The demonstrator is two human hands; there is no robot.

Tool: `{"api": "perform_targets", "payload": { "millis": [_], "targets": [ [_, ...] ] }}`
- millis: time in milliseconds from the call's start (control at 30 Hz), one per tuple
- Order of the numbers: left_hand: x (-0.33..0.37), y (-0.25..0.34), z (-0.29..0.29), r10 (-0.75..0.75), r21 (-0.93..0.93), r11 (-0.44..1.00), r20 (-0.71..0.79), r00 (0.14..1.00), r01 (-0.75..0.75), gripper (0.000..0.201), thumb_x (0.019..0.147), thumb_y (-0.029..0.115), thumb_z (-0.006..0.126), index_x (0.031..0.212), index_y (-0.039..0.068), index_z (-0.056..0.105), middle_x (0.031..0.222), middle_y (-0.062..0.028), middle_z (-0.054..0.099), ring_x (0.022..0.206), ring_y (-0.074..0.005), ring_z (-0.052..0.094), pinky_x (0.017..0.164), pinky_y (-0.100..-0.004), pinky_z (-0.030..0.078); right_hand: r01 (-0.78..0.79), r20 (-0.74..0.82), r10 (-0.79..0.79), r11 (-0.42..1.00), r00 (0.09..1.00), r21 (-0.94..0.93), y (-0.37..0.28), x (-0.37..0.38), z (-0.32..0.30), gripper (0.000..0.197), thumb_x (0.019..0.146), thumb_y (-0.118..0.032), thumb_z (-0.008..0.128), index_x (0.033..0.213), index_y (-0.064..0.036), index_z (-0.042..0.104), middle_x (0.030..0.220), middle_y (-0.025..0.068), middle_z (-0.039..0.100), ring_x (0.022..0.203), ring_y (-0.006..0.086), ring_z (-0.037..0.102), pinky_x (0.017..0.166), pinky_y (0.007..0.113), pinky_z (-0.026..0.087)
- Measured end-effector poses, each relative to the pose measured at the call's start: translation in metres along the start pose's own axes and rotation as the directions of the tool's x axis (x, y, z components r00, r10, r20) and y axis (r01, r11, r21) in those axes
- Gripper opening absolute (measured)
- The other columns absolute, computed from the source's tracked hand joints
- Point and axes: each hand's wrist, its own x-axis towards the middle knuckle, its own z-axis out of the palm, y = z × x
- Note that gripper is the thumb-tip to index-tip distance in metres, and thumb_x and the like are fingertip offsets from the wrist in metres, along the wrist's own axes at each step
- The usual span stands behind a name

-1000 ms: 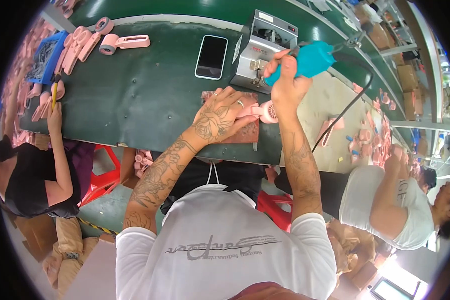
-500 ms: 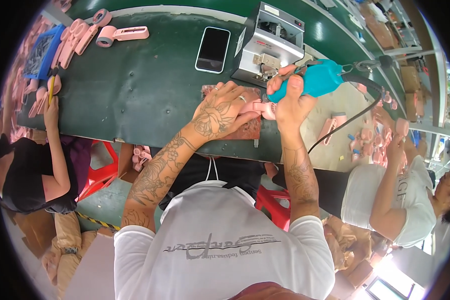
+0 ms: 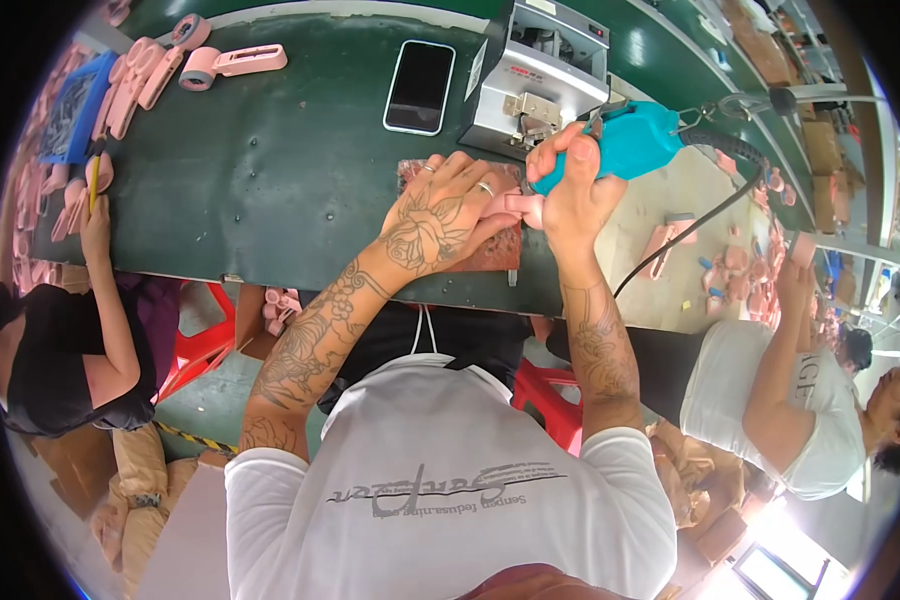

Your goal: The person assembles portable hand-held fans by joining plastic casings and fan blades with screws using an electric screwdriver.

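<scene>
My left hand (image 3: 438,212), with rings on its fingers, presses a pink plastic part (image 3: 530,208) down on a reddish mat (image 3: 495,257). Most of that part lies hidden beneath my fingers; its rounded end sticks out to the right. My right hand (image 3: 577,190) is wrapped round a teal electric screwdriver (image 3: 635,140), tilted with its cord end up to the right. The tool's front end sits close above the pink part, and its tip is hidden by my hand.
Behind my hands stand a grey metal machine (image 3: 540,75) and a phone (image 3: 420,87). A black cord (image 3: 690,232) hangs at the right. Pink parts (image 3: 252,60) and a blue bin (image 3: 73,110) lie at the far left. Co-workers sit on both sides, one holding a yellow tool (image 3: 95,182).
The whole view has shifted slightly. My right hand and the screwdriver have moved a little left, while my left hand stays on the pink part. The right co-worker's arms and head have shifted.
</scene>
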Motion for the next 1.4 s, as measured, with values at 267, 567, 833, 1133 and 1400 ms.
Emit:
{"api": "perform_targets", "payload": {
  "millis": [267,567,833,1133,1400],
  "targets": [
    [-0.005,0.000,-0.003,0.008,-0.013,1.000,0.035,0.999,-0.007,0.040,0.095,0.039,0.062,0.116,0.006,0.069,0.114,-0.0107,0.064,0.108,-0.0292,0.057,0.096,-0.0457,0.045,0.125,-0.089,-0.128,0.991,0.988,-0.040,-0.012,0.024,0.003,0.038,0.101,-0.037,0.064,0.097,0.0014,0.062,0.070,0.0056,0.061,0.060,0.0131,0.059,0.054,0.026,0.046],
    [-0.005,0.000,-0.002,0.007,-0.067,0.998,0.027,1.000,-0.005,0.036,0.095,0.029,0.057,0.123,0.009,0.068,0.118,-0.0121,0.063,0.111,-0.0316,0.057,0.098,-0.0484,0.046,0.259,0.002,-0.260,0.962,0.966,-0.091,0.012,0.049,0.006,0.039,0.103,-0.037,0.060,0.099,0.0015,0.056,0.072,0.0079,0.057,0.063,0.0186,0.059,0.059,0.032,0.049],
    [-0.002,-0.001,-0.003,0.046,-0.064,0.997,-0.059,0.997,-0.049,0.034,0.089,0.021,0.064,0.119,0.010,0.071,0.104,-0.0106,0.063,0.099,-0.0315,0.058,0.086,-0.0452,0.047,0.046,-0.055,-0.046,0.999,0.997,0.001,-0.026,0.003,-0.009,0.041,0.103,-0.038,0.060,0.104,0.0027,0.061,0.068,0.0048,0.058,0.061,0.0130,0.058,0.051,0.027,0.043],
    [-0.005,0.000,-0.005,0.006,-0.084,0.996,-0.036,0.999,-0.009,0.033,0.092,0.025,0.060,0.120,0.011,0.070,0.110,-0.0099,0.066,0.105,-0.0305,0.059,0.093,-0.0455,0.047,0.011,0.020,-0.012,0.998,1.000,0.060,-0.020,-0.018,-0.014,0.039,0.100,-0.033,0.066,0.105,0.0049,0.059,0.073,0.0065,0.060,0.064,0.0150,0.060,0.054,0.027,0.047],
    [-0.003,0.003,-0.007,0.006,-0.014,1.000,0.008,1.000,-0.005,0.032,0.094,0.027,0.060,0.120,0.011,0.070,0.116,-0.0083,0.064,0.108,-0.0280,0.058,0.093,-0.0439,0.046,0.017,0.041,-0.018,0.999,0.999,0.034,-0.006,-0.027,-0.014,0.049,0.099,-0.046,0.064,0.096,0.0007,0.051,0.070,0.0091,0.054,0.061,0.0200,0.054,0.059,0.035,0.048]
  ]
}}
